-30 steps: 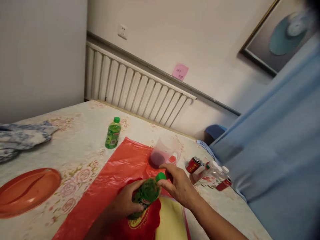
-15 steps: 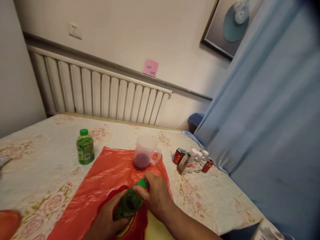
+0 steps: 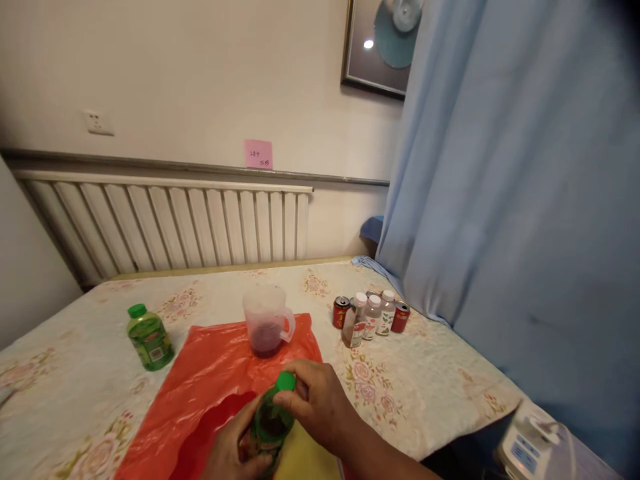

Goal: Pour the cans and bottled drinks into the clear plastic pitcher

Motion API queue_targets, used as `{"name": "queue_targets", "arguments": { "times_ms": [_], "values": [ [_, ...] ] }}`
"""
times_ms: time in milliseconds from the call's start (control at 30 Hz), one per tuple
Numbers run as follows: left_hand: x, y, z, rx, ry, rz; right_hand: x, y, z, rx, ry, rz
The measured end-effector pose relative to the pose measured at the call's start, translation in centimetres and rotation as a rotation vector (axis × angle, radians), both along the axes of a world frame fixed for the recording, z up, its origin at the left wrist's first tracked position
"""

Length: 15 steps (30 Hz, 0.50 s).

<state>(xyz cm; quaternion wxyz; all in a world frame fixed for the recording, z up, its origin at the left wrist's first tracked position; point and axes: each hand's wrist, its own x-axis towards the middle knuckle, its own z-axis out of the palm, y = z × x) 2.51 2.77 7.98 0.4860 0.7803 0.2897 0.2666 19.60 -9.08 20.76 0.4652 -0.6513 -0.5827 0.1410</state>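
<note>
My left hand (image 3: 235,443) is wrapped round the body of a green plastic bottle (image 3: 271,421), which leans a little to the right. The thumb and fingers of my right hand (image 3: 320,405) grip its green cap (image 3: 285,381). The cap sits on the bottle's neck. Beyond my hands, a translucent measuring jug (image 3: 265,310) with some dark purple liquid in it stands on a red plastic bag (image 3: 213,360). Beneath the bottle lie a darker red piece with a scalloped edge (image 3: 200,433) and something yellow (image 3: 305,457).
Another green bottle (image 3: 150,339) stands at the left on the flowered tablecloth (image 3: 415,400). To the right are clear bottles with white caps (image 3: 356,321) and red cans (image 3: 341,312). A blue curtain (image 3: 480,200) hangs along the right side. A power strip (image 3: 523,447) is at the lower right.
The view has tilted and turned to the right, so the things on the table appear shifted left. Both hands keep their hold on the bottle and its cap, and the bottle looks slightly more upright.
</note>
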Motion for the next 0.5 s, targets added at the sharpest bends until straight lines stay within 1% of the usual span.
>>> {"name": "queue_targets", "arguments": {
  "times_ms": [67,133,200,233,267,300,333,400,500],
  "values": [
    [1.3,-1.0,0.5,-0.023,0.003,-0.022,0.9,-0.9,-0.1,0.014,0.047,-0.036],
    [2.8,-2.0,1.3,-0.058,-0.007,-0.031,2.1,-1.6,-0.5,0.041,0.146,-0.023],
    [4.6,-2.8,2.3,-0.113,-0.045,-0.031,4.0,-2.3,-1.6,0.079,0.254,-0.007],
    [5.5,-3.0,2.8,-0.157,-0.079,-0.036,5.2,-2.5,-2.5,0.099,0.290,-0.020],
    [6.5,-3.2,3.2,-0.206,-0.112,-0.044,6.5,-2.8,-3.6,0.112,0.305,-0.058],
    [7.4,-3.2,3.5,-0.251,-0.143,-0.046,8.0,-3.0,-5.0,0.119,0.294,-0.127],
    [8.4,-3.1,3.8,-0.282,-0.170,-0.042,9.6,-3.3,-6.5,0.101,0.252,-0.209],
    [10.2,-2.6,4.0,-0.288,-0.202,-0.006,12.8,-4.0,-9.8,0.025,0.085,-0.372],
    [12.8,-1.7,4.0,-0.256,-0.228,0.018,17.1,-5.8,-14.6,-0.018,0.032,-0.459]
  ]
}}
